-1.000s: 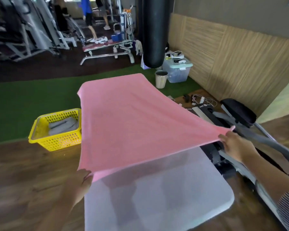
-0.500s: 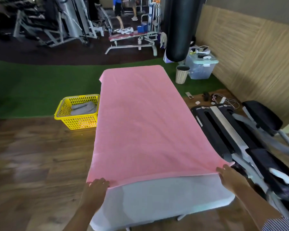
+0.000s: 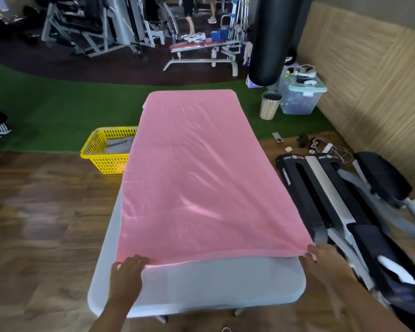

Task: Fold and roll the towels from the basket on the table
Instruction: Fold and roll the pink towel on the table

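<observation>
A large pink towel (image 3: 197,178) lies spread lengthwise over the white table (image 3: 216,286), covering most of its top. My left hand (image 3: 126,275) grips the towel's near left corner at the table's left edge. My right hand (image 3: 321,258) pinches the near right corner, which is still slightly lifted and pulled taut. A yellow basket (image 3: 106,159) stands on the floor left of the table with grey towels (image 3: 119,146) inside; the pink towel hides its right side.
A black and grey exercise machine (image 3: 340,207) stands close along the table's right side. A black punching bag (image 3: 271,39), a small bin (image 3: 270,105) and a clear storage box (image 3: 300,97) are beyond the far end. Weight benches and people are further back.
The towel, held up in the air a second ago, has come down flat onto the table. Both hands lowered and drew its near edge toward me.
</observation>
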A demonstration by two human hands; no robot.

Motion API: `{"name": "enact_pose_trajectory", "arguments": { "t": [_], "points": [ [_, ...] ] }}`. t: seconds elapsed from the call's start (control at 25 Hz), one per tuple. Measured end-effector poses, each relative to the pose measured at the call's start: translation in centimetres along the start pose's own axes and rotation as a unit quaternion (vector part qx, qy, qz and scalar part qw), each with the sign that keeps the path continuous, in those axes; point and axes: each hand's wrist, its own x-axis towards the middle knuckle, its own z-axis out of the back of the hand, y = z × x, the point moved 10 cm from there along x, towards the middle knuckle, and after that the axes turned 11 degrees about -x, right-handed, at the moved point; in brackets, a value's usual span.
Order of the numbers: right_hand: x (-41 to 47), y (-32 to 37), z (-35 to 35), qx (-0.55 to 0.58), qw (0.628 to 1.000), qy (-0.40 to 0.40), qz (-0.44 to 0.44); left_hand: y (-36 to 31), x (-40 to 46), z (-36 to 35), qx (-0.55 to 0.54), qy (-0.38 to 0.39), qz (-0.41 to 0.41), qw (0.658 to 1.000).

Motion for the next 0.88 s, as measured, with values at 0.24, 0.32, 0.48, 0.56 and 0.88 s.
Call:
{"name": "enact_pose_trajectory", "arguments": {
  "t": [0.24,0.32,0.48,0.56,0.88],
  "points": [
    [-1.9,4.3,-3.5,0.081,0.982,-0.031,0.167,3.3,-3.9,2.3,0.041,-0.016,0.07,0.997],
    [-2.5,4.9,-3.5,0.111,0.981,-0.015,0.157,2.5,-3.7,2.3,0.034,-0.03,0.047,0.998],
    [-3.3,4.0,-3.2,0.136,0.984,-0.014,0.11,1.9,-4.0,2.1,0.011,-0.036,0.033,0.999],
    [-4.3,3.4,-2.9,0.125,0.985,-0.023,0.117,2.1,-5.3,2.5,0.022,-0.032,0.032,0.999],
    [-7.7,3.2,-3.3,0.213,0.975,0.043,0.037,2.2,-7.9,2.5,-0.016,-0.007,-0.019,1.0]
  ]
}}
